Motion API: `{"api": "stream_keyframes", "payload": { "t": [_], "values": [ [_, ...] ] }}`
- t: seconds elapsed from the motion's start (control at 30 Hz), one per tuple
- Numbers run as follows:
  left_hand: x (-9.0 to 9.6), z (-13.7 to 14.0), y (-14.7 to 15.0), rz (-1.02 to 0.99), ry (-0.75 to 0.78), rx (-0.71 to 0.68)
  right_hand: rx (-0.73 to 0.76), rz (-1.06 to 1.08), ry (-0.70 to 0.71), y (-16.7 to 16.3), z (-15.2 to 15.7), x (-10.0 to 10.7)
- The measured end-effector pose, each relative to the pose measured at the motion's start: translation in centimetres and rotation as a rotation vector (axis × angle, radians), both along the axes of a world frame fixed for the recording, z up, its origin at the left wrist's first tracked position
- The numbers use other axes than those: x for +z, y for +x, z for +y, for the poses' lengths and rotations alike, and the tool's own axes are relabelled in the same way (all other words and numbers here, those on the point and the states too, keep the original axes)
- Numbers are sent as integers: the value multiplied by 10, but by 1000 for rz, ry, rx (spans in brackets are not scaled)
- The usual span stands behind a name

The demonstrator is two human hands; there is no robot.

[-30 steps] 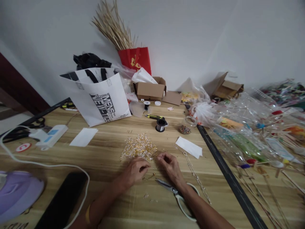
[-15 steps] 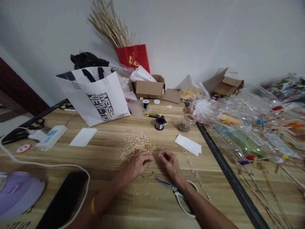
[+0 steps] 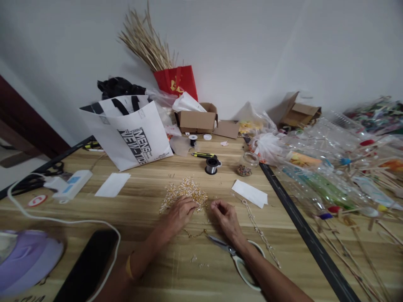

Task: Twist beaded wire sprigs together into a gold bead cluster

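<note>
left hand (image 3: 179, 212), fingers curled, touches the gold bead pile (image 3: 186, 193); right hand (image 3: 225, 215) loosely fisted, seemingly empty.

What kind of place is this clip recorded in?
Probably a home craft table, used for beading or jewellery work. The left hand reaches into a pile of gold beads, with scissors and a wire spool on the wooden table, and plastic bottles and sticks heaped alongside.

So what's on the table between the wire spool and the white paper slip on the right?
In the head view, a small glass jar of beads stands between the black wire spool and the white paper slip.
</note>
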State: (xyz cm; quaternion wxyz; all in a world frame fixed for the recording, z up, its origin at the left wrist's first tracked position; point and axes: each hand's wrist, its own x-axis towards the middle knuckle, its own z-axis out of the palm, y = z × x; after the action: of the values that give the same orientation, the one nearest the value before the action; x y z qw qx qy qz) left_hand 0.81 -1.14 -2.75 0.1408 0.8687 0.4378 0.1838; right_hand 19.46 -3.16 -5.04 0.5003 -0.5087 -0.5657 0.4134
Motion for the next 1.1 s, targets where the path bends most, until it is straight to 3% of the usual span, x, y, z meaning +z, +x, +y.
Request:
{"api": "stream_keyframes", "payload": {
  "t": [0.2,0.87,1.1],
  "values": [
    [3,10,-6,-88,-34,22,-9,4,-15,-1,-1,3],
    [-3,14,-9,74,-18,-162,-32,58,-43,0,1,3],
    [-2,18,-17,-34,-135,-44,-14,38,-44,1,1,1]
  ]
}}
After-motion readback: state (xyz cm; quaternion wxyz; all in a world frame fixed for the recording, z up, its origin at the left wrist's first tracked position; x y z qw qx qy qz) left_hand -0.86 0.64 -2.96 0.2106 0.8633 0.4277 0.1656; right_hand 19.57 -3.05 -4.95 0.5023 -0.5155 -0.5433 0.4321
